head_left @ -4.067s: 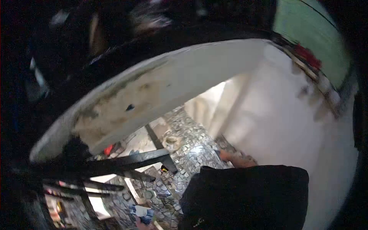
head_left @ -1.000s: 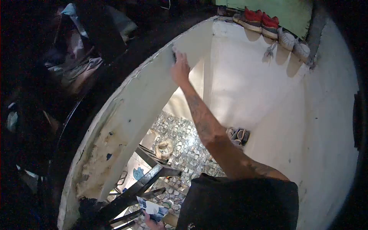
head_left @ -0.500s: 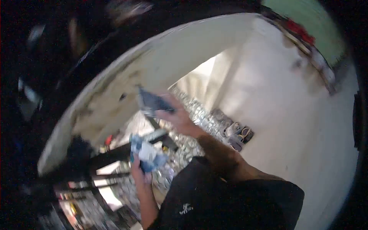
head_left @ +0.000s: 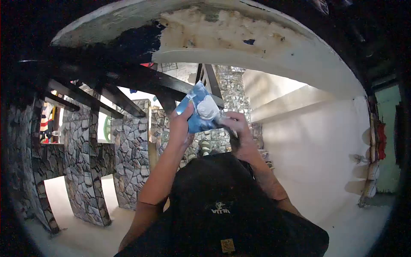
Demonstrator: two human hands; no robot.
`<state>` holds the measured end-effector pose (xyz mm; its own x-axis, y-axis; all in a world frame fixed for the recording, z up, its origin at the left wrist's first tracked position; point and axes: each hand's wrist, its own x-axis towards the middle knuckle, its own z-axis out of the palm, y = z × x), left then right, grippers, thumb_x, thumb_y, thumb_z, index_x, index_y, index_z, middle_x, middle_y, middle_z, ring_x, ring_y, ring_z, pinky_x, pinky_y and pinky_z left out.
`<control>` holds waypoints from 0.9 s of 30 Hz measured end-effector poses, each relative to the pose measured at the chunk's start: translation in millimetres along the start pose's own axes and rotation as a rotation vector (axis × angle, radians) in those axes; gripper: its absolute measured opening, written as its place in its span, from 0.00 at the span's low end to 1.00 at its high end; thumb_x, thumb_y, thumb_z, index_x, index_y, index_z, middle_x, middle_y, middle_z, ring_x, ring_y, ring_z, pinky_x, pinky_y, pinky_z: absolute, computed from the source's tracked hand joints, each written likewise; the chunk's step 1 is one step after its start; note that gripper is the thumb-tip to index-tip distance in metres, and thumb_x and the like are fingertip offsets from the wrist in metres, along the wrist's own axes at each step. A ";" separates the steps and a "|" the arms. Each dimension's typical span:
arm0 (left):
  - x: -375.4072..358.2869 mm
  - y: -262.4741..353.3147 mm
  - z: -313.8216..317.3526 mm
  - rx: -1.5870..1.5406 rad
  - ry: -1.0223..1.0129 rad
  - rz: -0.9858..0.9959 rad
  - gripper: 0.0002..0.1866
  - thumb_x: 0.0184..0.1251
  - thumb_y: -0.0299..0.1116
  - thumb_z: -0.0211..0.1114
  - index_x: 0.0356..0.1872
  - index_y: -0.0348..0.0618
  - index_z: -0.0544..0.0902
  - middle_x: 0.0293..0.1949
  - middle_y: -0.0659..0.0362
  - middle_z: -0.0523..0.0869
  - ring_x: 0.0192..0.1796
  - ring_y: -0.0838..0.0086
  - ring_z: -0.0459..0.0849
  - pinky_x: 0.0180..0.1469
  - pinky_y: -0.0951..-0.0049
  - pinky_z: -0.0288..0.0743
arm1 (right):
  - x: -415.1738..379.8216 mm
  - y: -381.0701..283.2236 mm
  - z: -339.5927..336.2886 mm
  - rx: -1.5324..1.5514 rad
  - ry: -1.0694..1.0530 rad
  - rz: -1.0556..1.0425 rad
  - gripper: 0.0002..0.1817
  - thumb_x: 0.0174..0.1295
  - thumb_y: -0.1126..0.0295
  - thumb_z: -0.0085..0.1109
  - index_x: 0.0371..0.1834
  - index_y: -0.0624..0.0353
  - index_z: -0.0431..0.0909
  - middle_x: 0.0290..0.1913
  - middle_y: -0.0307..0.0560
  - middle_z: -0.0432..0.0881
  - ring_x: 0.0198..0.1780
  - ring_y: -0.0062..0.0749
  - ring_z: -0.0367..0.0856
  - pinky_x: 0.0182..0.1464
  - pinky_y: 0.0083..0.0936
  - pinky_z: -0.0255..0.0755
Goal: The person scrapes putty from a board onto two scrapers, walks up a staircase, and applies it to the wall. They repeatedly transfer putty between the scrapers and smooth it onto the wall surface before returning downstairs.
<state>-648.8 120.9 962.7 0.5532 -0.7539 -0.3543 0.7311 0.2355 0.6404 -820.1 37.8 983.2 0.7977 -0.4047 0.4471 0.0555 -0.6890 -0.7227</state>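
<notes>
A blue wet wipes pack (head_left: pixel 198 122) with a white lid is held up in front of my chest, tilted. My left hand (head_left: pixel 182 118) grips its left side, the thumb lying across the front. At the lower right edge of the pack is my right hand (head_left: pixel 237 124), its fingers curled and slightly blurred, close beside the lid. Below those fingers hangs a dark grey thing (head_left: pixel 233 140), mostly hidden by the hand; I cannot tell its kind.
Stone-patterned steps (head_left: pixel 128 150) and dark beams (head_left: pixel 160 79) are at the left. A pale wall (head_left: pixel 308 150) stands at the right, with a green panel (head_left: pixel 387 132) and a red item (head_left: pixel 381 141) beyond. A stained curved ledge (head_left: pixel 222 32) arches across the top.
The view has swung round. My right hand, earlier raised apart with a dark grey-blue thing, has come in beside the wet wipes pack. My left hand still holds the pack.
</notes>
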 end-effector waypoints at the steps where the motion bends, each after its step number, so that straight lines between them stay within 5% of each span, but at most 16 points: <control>1: -1.6 4.3 -2.2 0.009 0.003 -0.005 0.14 0.64 0.30 0.59 0.47 0.32 0.75 0.41 0.53 0.82 0.40 0.68 0.83 0.43 0.69 0.78 | 0.8 5.4 5.6 -0.002 -0.004 -0.007 0.33 0.43 0.91 0.48 0.56 0.54 0.68 0.54 0.55 0.66 0.57 0.46 0.67 0.58 0.33 0.63; 5: -2.8 8.4 -27.2 0.137 0.163 0.087 0.16 0.62 0.35 0.63 0.44 0.33 0.76 0.38 0.57 0.81 0.37 0.74 0.81 0.42 0.72 0.75 | -21.9 63.5 -1.6 -0.215 -0.142 0.227 0.36 0.38 0.94 0.47 0.55 0.52 0.72 0.52 0.53 0.67 0.55 0.45 0.69 0.57 0.32 0.65; 11: 10.3 -29.6 -68.6 0.176 0.173 0.187 0.15 0.63 0.42 0.61 0.34 0.37 0.77 0.32 0.63 0.78 0.32 0.80 0.71 0.37 0.76 0.67 | 25.4 -34.7 5.6 -0.190 -0.212 0.199 0.32 0.42 0.89 0.53 0.54 0.51 0.74 0.50 0.50 0.70 0.53 0.45 0.72 0.52 0.31 0.68; 13: -3.2 -17.9 -55.8 0.490 0.217 0.219 0.18 0.66 0.44 0.55 0.32 0.36 0.77 0.28 0.62 0.77 0.29 0.78 0.70 0.32 0.73 0.66 | 28.9 -47.4 19.8 0.031 -0.217 0.648 0.31 0.42 0.88 0.54 0.53 0.50 0.75 0.50 0.51 0.71 0.53 0.45 0.72 0.53 0.31 0.68; 15: -16.3 -4.8 -46.1 0.804 0.208 0.263 0.23 0.66 0.50 0.55 0.34 0.34 0.76 0.30 0.57 0.79 0.30 0.74 0.76 0.34 0.67 0.72 | 4.7 -9.2 39.9 -0.077 -0.239 0.402 0.31 0.43 0.88 0.53 0.54 0.50 0.75 0.51 0.52 0.71 0.53 0.45 0.73 0.53 0.32 0.68; 17: -17.1 -7.8 -48.4 0.703 0.259 0.322 0.18 0.68 0.41 0.52 0.27 0.35 0.75 0.22 0.64 0.72 0.26 0.78 0.68 0.30 0.72 0.64 | -5.5 -4.0 48.7 -0.118 -0.314 0.331 0.31 0.43 0.89 0.51 0.53 0.50 0.75 0.51 0.53 0.71 0.54 0.46 0.73 0.54 0.34 0.68; 21: -32.8 6.9 -43.5 0.749 0.352 0.338 0.17 0.69 0.38 0.52 0.24 0.36 0.75 0.20 0.66 0.71 0.24 0.79 0.64 0.28 0.73 0.61 | 3.5 -30.2 30.7 -0.138 -0.513 0.643 0.32 0.41 0.90 0.49 0.52 0.49 0.77 0.51 0.52 0.71 0.55 0.44 0.72 0.55 0.32 0.68; 22: -24.3 9.0 -54.3 0.858 0.431 0.227 0.16 0.68 0.38 0.54 0.26 0.35 0.75 0.24 0.63 0.75 0.24 0.79 0.68 0.29 0.73 0.65 | 10.5 -35.8 20.4 -0.132 -0.543 0.587 0.30 0.42 0.89 0.49 0.52 0.51 0.76 0.51 0.52 0.71 0.56 0.44 0.71 0.55 0.32 0.67; 23: -27.6 12.6 -55.9 0.717 0.392 0.219 0.16 0.67 0.40 0.56 0.31 0.33 0.75 0.27 0.60 0.76 0.27 0.77 0.71 0.30 0.71 0.67 | 17.5 -41.4 10.0 -0.124 -0.570 0.530 0.29 0.43 0.88 0.49 0.52 0.52 0.75 0.52 0.51 0.71 0.56 0.44 0.71 0.56 0.31 0.67; 25: -35.0 18.4 -54.0 0.432 0.297 0.207 0.21 0.64 0.44 0.59 0.40 0.30 0.75 0.34 0.54 0.80 0.32 0.72 0.78 0.34 0.69 0.72 | 24.9 -40.0 -18.6 -0.073 -0.583 0.089 0.25 0.48 0.85 0.51 0.53 0.57 0.71 0.53 0.52 0.70 0.58 0.45 0.69 0.58 0.31 0.64; 27: -34.4 8.4 -56.2 0.059 0.158 0.117 0.20 0.65 0.40 0.60 0.47 0.31 0.73 0.40 0.52 0.81 0.37 0.68 0.81 0.41 0.68 0.76 | 34.3 -45.4 -29.7 0.040 -0.403 0.038 0.30 0.46 0.88 0.49 0.56 0.55 0.69 0.55 0.51 0.69 0.59 0.43 0.68 0.60 0.32 0.62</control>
<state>-639.3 183.2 942.0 0.6924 -0.6168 -0.3743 0.6357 0.2762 0.7208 -813.1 37.3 1047.0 0.9707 -0.1559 0.1831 0.0384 -0.6512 -0.7579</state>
